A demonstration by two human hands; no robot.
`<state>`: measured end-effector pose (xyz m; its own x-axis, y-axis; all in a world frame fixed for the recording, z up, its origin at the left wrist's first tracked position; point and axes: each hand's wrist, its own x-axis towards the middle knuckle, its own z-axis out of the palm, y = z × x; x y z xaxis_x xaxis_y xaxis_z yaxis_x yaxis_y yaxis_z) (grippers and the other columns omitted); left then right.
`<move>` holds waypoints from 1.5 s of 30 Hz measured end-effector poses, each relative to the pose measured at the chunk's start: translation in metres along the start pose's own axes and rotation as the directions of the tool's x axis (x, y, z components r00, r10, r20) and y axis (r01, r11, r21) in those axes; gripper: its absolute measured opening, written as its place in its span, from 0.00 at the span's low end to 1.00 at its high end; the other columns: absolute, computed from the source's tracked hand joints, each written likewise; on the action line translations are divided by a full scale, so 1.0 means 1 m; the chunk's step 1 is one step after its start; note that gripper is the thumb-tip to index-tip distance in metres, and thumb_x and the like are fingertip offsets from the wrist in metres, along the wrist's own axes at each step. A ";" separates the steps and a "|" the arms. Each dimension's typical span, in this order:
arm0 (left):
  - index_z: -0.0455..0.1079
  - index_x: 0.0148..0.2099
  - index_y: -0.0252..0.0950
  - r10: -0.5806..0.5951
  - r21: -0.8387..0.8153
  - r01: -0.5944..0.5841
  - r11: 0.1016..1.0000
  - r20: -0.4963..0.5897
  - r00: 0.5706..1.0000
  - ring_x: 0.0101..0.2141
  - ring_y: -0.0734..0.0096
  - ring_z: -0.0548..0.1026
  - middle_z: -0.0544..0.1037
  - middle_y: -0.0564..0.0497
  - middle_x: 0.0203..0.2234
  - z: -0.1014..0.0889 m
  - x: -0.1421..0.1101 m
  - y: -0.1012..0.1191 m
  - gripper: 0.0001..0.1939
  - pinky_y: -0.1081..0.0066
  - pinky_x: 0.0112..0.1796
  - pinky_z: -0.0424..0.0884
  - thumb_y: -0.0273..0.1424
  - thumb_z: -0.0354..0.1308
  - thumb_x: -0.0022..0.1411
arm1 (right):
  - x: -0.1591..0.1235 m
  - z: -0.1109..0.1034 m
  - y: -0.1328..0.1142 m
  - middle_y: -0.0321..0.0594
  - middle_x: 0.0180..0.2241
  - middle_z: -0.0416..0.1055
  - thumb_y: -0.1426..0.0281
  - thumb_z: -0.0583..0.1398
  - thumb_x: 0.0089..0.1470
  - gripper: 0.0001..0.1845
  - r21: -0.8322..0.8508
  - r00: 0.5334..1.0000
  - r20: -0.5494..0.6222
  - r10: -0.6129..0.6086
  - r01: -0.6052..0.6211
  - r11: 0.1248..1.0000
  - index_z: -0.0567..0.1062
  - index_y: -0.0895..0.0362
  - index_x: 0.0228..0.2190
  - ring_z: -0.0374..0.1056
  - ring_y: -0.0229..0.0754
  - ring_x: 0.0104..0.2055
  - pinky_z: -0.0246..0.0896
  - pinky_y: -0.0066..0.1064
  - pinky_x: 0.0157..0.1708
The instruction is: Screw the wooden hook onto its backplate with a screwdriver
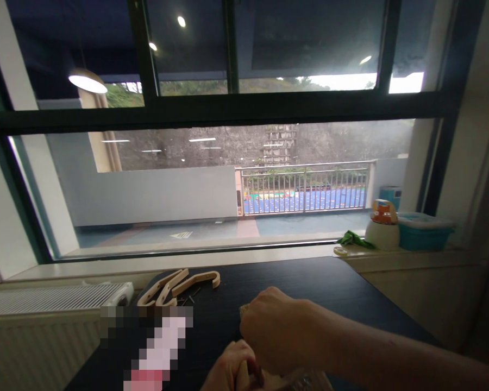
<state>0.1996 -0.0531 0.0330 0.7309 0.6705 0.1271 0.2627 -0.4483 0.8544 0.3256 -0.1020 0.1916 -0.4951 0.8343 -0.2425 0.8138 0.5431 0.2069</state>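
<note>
My right hand (275,326) is closed in a fist over the dark table, its back turned up. A small light-brown edge (243,310) shows beside its knuckles; the rest of that thing is hidden. Just below and left of it, my left hand (232,368) has its fingers curled, close against the right hand; what it holds is hidden. Under my right wrist lies a piece of shiny clear plastic (307,380), partly cut off by the frame. Farther back on the left are several curved wooden hooks (173,287) with small holes, and a few dark screws (191,297) beside them.
The dark table (301,277) meets a windowsill (106,266). On the sill stand a white jug with an orange top (382,231), a teal tub (424,233) and a green cloth (354,239). A white radiator (57,298) is at left. A pixelated patch covers part of the table.
</note>
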 end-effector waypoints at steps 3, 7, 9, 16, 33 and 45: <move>0.69 0.29 0.33 -0.032 0.040 0.033 0.999 -0.023 0.999 0.35 0.69 0.68 0.71 0.53 0.31 -0.003 -0.005 0.011 0.07 0.73 0.38 0.64 0.20 0.60 0.45 | -0.006 -0.005 0.002 0.46 0.29 0.76 0.69 0.59 0.46 0.10 0.035 1.000 0.017 0.019 -0.020 0.999 0.78 0.59 0.30 0.72 0.48 0.32 0.59 0.30 0.23; 0.69 0.30 0.33 -0.029 0.028 0.030 0.999 -0.036 0.999 0.36 0.69 0.68 0.70 0.52 0.32 -0.002 -0.010 0.020 0.04 0.73 0.39 0.63 0.22 0.60 0.48 | -0.008 -0.008 0.008 0.41 0.30 0.77 0.72 0.60 0.45 0.11 0.077 1.000 0.011 -0.003 0.002 0.997 0.78 0.56 0.33 0.71 0.45 0.34 0.58 0.29 0.25; 0.69 0.30 0.34 -0.055 0.008 0.056 0.998 -0.027 0.998 0.36 0.69 0.68 0.70 0.52 0.33 -0.002 -0.011 0.020 0.04 0.72 0.39 0.63 0.22 0.59 0.49 | -0.005 -0.006 0.009 0.41 0.28 0.76 0.72 0.59 0.45 0.09 0.087 0.999 0.017 -0.032 0.030 0.996 0.79 0.56 0.30 0.71 0.44 0.32 0.56 0.29 0.24; 0.67 0.35 0.34 -0.068 -0.010 0.068 0.998 0.012 0.998 0.36 0.70 0.67 0.70 0.52 0.35 -0.003 -0.011 0.014 0.08 0.74 0.37 0.63 0.24 0.60 0.49 | 0.000 0.002 0.014 0.43 0.28 0.75 0.72 0.58 0.45 0.10 0.172 0.999 0.020 -0.041 0.037 0.984 0.78 0.59 0.30 0.70 0.43 0.32 0.56 0.29 0.25; 0.70 0.34 0.33 -0.131 0.011 0.132 0.991 -0.008 0.991 0.35 0.68 0.68 0.74 0.53 0.32 -0.002 -0.013 0.019 0.07 0.72 0.38 0.64 0.28 0.60 0.50 | -0.002 -0.006 -0.002 0.45 0.29 0.76 0.76 0.59 0.46 0.06 0.063 0.996 0.085 -0.018 0.013 0.998 0.77 0.61 0.28 0.72 0.48 0.31 0.60 0.30 0.23; 0.69 0.36 0.34 -0.061 -0.058 0.063 0.996 0.040 0.997 0.33 0.71 0.67 0.70 0.53 0.32 -0.003 0.002 0.016 0.09 0.75 0.34 0.64 0.27 0.61 0.49 | -0.012 0.003 0.016 0.38 0.33 0.76 0.68 0.58 0.46 0.13 0.209 0.998 -0.005 0.069 -0.067 0.976 0.76 0.53 0.36 0.69 0.43 0.34 0.55 0.29 0.27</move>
<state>0.2031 -0.0571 0.0488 0.7384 0.6721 0.0547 0.2713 -0.3704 0.8884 0.3453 -0.1034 0.1944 -0.4391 0.8704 -0.2225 0.8906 0.4543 0.0196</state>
